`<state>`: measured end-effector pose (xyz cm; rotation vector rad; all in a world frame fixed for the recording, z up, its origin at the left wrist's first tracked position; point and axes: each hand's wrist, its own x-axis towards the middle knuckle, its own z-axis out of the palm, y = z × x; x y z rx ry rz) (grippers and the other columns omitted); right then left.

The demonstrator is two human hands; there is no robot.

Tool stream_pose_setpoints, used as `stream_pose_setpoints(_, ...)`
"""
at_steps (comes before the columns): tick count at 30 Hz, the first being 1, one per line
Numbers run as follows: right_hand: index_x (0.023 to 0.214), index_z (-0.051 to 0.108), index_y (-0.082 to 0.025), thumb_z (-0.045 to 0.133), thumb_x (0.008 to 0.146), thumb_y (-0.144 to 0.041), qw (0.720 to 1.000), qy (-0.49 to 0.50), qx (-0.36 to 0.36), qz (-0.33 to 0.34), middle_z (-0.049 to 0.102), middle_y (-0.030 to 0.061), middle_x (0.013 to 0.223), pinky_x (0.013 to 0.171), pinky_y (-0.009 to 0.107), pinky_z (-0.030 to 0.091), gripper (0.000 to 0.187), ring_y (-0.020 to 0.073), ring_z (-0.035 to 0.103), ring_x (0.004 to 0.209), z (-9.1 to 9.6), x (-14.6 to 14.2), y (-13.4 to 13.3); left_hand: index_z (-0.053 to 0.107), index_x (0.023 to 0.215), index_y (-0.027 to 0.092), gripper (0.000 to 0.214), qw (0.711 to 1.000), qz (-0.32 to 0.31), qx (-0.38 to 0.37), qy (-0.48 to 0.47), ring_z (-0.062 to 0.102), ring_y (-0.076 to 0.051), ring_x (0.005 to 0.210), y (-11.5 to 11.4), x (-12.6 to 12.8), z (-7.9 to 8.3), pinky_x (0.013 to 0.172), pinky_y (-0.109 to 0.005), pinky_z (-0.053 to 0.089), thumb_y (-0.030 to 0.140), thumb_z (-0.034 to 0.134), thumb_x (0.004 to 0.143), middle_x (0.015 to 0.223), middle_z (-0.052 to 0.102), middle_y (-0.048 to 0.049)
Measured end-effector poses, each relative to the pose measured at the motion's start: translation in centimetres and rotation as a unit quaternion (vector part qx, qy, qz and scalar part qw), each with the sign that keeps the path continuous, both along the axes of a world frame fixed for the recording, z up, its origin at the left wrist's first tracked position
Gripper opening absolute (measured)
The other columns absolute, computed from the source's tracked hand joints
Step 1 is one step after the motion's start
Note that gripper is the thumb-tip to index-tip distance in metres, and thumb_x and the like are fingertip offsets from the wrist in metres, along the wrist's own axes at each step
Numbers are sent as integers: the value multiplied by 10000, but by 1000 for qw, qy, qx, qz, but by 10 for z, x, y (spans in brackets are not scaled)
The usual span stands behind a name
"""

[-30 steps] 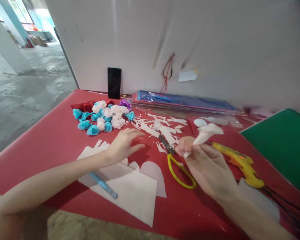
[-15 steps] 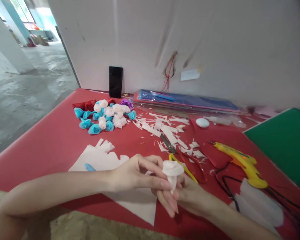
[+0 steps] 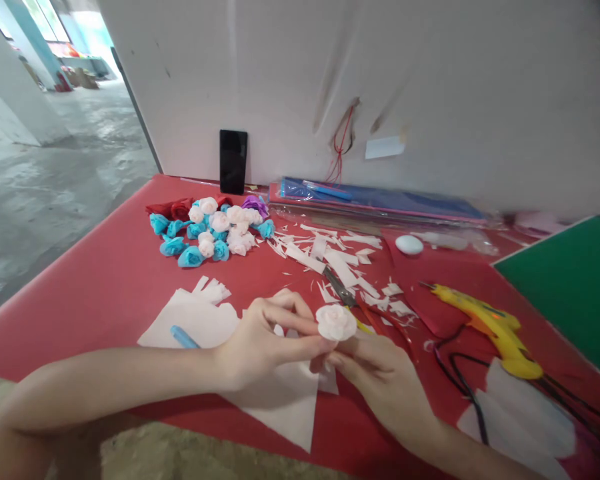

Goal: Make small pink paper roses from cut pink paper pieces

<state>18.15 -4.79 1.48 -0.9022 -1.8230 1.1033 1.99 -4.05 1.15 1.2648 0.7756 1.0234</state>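
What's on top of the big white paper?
One end of a blue pen shows on the paper. The left forearm covers its other end and anything else under there.

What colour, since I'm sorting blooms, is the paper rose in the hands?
The paper rose is whitish with a faint pink tinge; see the head view.

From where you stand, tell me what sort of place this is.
Probably a craft workspace in a large hall: paper roses and a yellow hot-glue gun lie on the red table, and concrete floor stretches beyond.
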Motion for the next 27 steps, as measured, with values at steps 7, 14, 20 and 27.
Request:
stream_pose_setpoints(7,544,678,-223,595,776,-271,999,7,-37,3,621,-13,509,547,192,490,251,124,582,505,1,-2,0,717,624,200,111,998,-21,45,23,478,-114,640,2,-2,1,683,-309,416,220,647,708,617,570,-17)
stream_pose_setpoints(14,716,731,-229,576,778,-393,995,28,-87,34,655,3,557,545,209,511,234,138,612,547,-11,6,-2,708,577,194,113,998,-26,63,18,486,-115,651,3,-1,1,660,-304,427,181,660,679,629,548,-16)
stream_pose_setpoints(20,624,712,-243,616,759,-202,1000,-2,-26,-7,656,-25,567,529,155,480,170,101,589,520,2,1,-2,719,616,206,80,999,-16,29,5,487,-105,629,2,-1,-4,619,-296,439,177,666,669,663,537,-13)
stream_pose_setpoints(27,643,666,-201,496,817,-175,971,-110,196,-82,623,2,508,462,217,471,245,146,594,491,-1,-4,-3,703,581,175,76,999,28,-15,16,484,-113,643,2,3,-3,594,-274,394,153,669,646,630,520,-8)
